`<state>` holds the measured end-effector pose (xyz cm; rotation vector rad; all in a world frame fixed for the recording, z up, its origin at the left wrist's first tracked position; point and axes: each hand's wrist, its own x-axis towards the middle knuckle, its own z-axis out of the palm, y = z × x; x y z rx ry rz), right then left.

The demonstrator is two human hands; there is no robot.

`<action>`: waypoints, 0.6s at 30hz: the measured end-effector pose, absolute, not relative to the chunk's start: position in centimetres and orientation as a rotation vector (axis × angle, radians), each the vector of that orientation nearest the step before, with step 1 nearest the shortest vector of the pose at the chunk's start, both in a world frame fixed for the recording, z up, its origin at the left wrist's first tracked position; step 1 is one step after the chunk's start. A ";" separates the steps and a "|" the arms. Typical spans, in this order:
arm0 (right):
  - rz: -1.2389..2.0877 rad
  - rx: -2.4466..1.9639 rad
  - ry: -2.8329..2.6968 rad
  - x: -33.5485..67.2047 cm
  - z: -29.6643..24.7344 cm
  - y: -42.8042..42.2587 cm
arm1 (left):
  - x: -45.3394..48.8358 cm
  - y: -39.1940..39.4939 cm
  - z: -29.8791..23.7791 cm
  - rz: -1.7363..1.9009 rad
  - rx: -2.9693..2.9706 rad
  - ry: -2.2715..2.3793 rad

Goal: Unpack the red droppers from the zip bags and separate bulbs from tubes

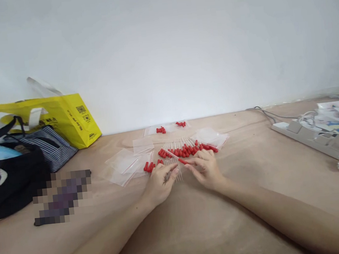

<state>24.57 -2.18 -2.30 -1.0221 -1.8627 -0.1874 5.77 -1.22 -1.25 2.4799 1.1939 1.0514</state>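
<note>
Both hands meet at the middle of the tabletop (196, 220). The left hand (159, 182) curls closed over a small clear bag (175, 170), while the right hand (205, 169) pinches a red-capped clear tube (182, 161) between thumb and forefinger, its tip at the bag. At 12 o'clock from the hands lies a fan of red-capped tubes (185, 148). At 10 o'clock sit empty clear zip bags (125, 165). Far at 9 o'clock stand a yellow carrier bag (66, 117) and a striped bag (44, 149); at 3 o'clock, a white power strip (314, 139).
</note>
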 end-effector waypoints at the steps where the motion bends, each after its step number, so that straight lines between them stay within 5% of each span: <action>1: -0.197 -0.987 -1.891 23.8 -2.3 -2.5 | 6.1 -1.4 -1.2 1.029 2.389 1.219; 6: -0.088 -0.927 -2.116 23.1 -2.1 -2.7 | 6.7 -1.8 -1.0 1.028 2.029 1.251; 18: 0.609 -1.320 -2.360 33.4 -0.8 1.1 | 3.0 0.9 -1.9 1.108 2.462 1.510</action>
